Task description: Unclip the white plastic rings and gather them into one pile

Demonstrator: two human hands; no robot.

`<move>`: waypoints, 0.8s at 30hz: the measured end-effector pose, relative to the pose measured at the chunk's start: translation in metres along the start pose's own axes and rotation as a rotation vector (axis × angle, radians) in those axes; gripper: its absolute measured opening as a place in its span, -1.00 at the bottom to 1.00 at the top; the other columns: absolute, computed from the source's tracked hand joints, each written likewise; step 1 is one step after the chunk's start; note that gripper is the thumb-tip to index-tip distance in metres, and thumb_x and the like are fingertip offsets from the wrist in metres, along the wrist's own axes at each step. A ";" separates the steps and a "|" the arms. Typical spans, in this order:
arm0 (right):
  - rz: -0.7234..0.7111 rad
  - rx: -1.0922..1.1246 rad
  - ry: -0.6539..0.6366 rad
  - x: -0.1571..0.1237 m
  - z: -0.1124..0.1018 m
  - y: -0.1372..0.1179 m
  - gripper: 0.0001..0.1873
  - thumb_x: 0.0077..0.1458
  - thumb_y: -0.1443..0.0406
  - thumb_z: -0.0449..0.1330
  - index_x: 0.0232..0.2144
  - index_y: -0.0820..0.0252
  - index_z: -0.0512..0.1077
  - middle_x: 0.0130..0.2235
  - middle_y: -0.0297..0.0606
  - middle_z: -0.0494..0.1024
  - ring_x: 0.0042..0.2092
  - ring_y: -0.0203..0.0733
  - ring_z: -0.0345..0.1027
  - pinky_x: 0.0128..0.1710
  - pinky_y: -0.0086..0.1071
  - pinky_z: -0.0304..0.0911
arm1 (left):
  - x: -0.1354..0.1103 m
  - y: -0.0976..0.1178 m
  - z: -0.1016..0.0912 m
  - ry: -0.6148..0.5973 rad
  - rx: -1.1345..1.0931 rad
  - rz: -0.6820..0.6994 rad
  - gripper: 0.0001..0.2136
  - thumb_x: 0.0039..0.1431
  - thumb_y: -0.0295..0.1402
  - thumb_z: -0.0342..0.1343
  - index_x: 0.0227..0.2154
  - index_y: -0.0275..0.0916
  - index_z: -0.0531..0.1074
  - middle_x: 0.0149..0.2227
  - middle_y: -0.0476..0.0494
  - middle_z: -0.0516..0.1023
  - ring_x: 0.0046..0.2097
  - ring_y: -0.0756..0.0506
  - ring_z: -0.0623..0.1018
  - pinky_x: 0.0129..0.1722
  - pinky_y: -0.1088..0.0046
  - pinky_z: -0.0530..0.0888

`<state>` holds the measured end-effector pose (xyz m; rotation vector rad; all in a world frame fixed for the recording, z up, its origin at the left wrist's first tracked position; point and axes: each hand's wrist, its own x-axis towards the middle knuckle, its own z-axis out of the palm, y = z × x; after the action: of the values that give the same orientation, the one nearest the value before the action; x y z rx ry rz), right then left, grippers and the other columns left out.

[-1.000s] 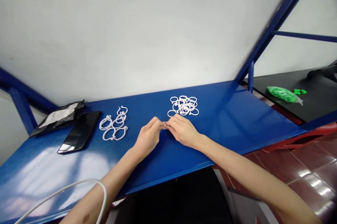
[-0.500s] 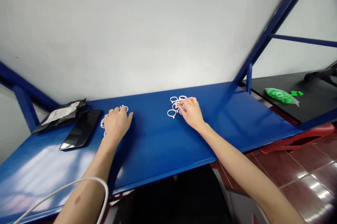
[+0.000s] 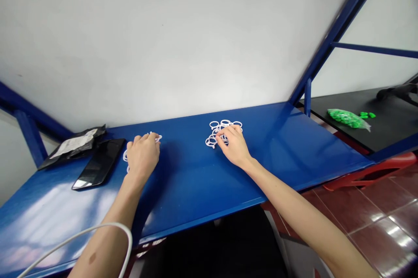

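Note:
On the blue table (image 3: 196,177), my left hand (image 3: 142,156) rests palm down over a small group of white plastic rings (image 3: 157,138) at the left. Its fingers are loosely bent and apart, and they cover most of those rings. My right hand (image 3: 232,145) reaches into a pile of several white rings (image 3: 225,124) near the middle back of the table. Its fingertips are pinched together on one ring at the pile's near edge.
A black phone (image 3: 98,162) and a black packet with a white label (image 3: 76,140) lie at the left. A bag of green pieces (image 3: 348,117) sits on a black table at the right. A white cable (image 3: 81,236) arcs across my left forearm. Blue frame struts rise at both sides.
My hands were together at the table's middle holding a small ring. They have parted: the left went to the left group of rings, the right to the pile.

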<state>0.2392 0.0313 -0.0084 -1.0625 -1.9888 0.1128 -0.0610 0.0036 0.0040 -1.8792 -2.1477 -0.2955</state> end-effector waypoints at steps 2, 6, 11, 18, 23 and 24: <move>-0.007 0.010 -0.010 -0.001 0.000 -0.003 -0.88 0.32 0.32 0.17 -0.27 0.10 0.51 -0.20 -0.19 0.60 -0.01 0.06 0.29 0.04 -0.05 0.27 | -0.002 0.002 -0.001 0.041 -0.034 0.025 -0.69 0.32 -0.35 -0.04 -0.02 -0.25 0.53 -0.10 -0.36 0.66 -0.05 -0.41 0.55 -0.14 0.08 0.40; -0.024 0.033 -0.047 -0.003 0.001 -0.007 -0.87 0.33 0.31 0.16 -0.26 0.10 0.51 -0.20 -0.20 0.60 -0.02 0.05 0.29 0.04 -0.04 0.27 | -0.005 0.003 -0.002 0.050 -0.075 0.063 -0.73 0.30 -0.36 -0.02 -0.12 -0.25 0.57 -0.17 -0.38 0.66 -0.12 -0.40 0.57 -0.18 0.10 0.40; -0.031 0.048 -0.080 -0.004 0.001 -0.011 -0.87 0.34 0.32 0.15 -0.26 0.13 0.50 -0.21 -0.18 0.59 -0.03 0.04 0.30 0.00 -0.08 0.28 | -0.007 0.009 -0.007 0.102 -0.087 0.076 -0.69 0.33 -0.36 -0.08 -0.08 -0.26 0.56 -0.13 -0.35 0.63 -0.11 -0.35 0.56 -0.14 0.13 0.44; -0.075 0.080 -0.156 -0.008 0.005 -0.016 -0.91 0.33 0.36 0.17 -0.25 0.16 0.48 -0.20 -0.23 0.60 -0.06 -0.05 0.31 0.00 -0.17 0.29 | -0.017 0.040 -0.008 0.165 -0.423 0.229 -0.68 0.35 -0.37 -0.09 0.00 -0.28 0.52 -0.17 -0.25 0.54 -0.14 -0.21 0.55 -0.07 0.26 0.47; -0.070 0.092 -0.235 -0.012 0.007 -0.020 -0.92 0.32 0.34 0.19 -0.16 0.17 0.48 -0.13 -0.19 0.60 -0.05 -0.05 0.38 0.00 -0.14 0.33 | -0.024 0.057 -0.008 0.060 -0.689 0.297 -0.74 0.35 -0.32 -0.01 -0.05 -0.20 0.53 -0.25 -0.13 0.52 -0.32 -0.08 0.50 -0.23 0.36 0.48; -0.064 0.096 -0.254 -0.012 0.008 -0.020 -0.90 0.32 0.34 0.19 -0.13 0.17 0.48 -0.11 -0.18 0.60 -0.04 -0.05 0.39 0.00 -0.14 0.34 | -0.025 0.060 -0.009 0.026 -0.748 0.304 -0.76 0.35 -0.31 0.00 -0.06 -0.19 0.53 -0.27 -0.10 0.52 -0.33 -0.06 0.50 -0.25 0.37 0.48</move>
<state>0.2241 0.0120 -0.0125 -0.9596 -2.2184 0.3198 0.0020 -0.0148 0.0025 -2.5108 -1.8207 -1.1718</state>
